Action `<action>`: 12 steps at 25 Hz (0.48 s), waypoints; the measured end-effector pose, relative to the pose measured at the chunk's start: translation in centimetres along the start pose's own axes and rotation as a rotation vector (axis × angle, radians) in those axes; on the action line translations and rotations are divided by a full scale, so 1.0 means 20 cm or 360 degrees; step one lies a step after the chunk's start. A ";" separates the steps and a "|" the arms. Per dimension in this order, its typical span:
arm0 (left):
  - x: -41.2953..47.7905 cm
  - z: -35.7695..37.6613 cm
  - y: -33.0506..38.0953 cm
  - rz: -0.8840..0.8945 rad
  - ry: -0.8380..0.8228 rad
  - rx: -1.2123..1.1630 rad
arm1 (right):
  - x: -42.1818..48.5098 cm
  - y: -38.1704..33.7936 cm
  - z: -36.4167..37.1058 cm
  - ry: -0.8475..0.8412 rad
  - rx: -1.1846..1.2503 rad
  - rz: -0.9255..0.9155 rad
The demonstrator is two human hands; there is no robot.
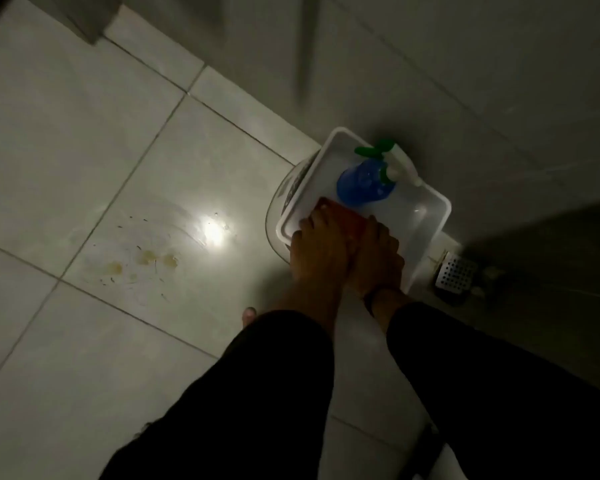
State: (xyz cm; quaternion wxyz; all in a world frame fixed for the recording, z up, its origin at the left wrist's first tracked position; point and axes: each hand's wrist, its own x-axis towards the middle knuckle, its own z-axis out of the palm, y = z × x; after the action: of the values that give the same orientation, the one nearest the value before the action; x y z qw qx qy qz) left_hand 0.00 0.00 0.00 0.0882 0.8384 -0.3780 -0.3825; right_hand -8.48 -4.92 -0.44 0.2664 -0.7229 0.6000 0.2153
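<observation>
**Orange-red pad (pixel 344 216) under both hands in the white tub**

Orange-red pad, either a sponge or a folded cloth (the dim light leaves that unclear), lies inside the white plastic tub (pixel 430 216), against its near-left wall. The left hand (pixel 317 249) covers the pad's left end. Its fingers (pixel 313 220) are spread and bent over the pad, reaching the tub's rim there. The right hand (pixel 378 252) sits just beside the left hand and touches it, with its fingers laid over the pad's right end. I cannot tell whether either hand pinches the pad or only presses on it. A dark band (pixel 369 301) circles the right wrist, and both forearms come out of black sleeves.

Just beyond the pad, toward the tub's far corner, stands a blue spray bottle (pixel 357 183) with a green trigger head. A white pump bottle (pixel 400 164) stands touching it, against the far wall. The tub rests on a clear round container (pixel 279 199) that shows past its left corner.

On the tiled floor (pixel 66 133), yellowish stains (pixel 142 261) and dark specks lie left of the tub, near a bright glare of light. A perforated metal drain cover (pixel 455 273) sits by the tub's near-right corner.
</observation>
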 end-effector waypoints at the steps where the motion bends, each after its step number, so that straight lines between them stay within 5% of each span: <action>1: 0.07 0.04 0.01 -0.0134 -0.0029 -0.0021 | 0.08 0.01 0.04 -0.0054 0.0157 0.0116; 6: 0.29 0.08 0.02 -0.0559 0.0010 -0.0112 | 0.32 0.03 0.12 -0.0170 0.1186 0.0549; 12: 0.13 -0.05 0.03 -0.0363 0.0173 -0.0873 | 0.12 0.01 -0.07 -0.0235 0.1952 0.0419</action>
State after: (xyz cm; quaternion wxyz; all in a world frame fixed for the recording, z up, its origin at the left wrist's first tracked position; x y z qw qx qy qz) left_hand 1.38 -2.46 -0.55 0.2879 0.8397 -0.1588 -0.4322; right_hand -8.21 -7.65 -1.03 0.6445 -0.3420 0.6783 -0.0875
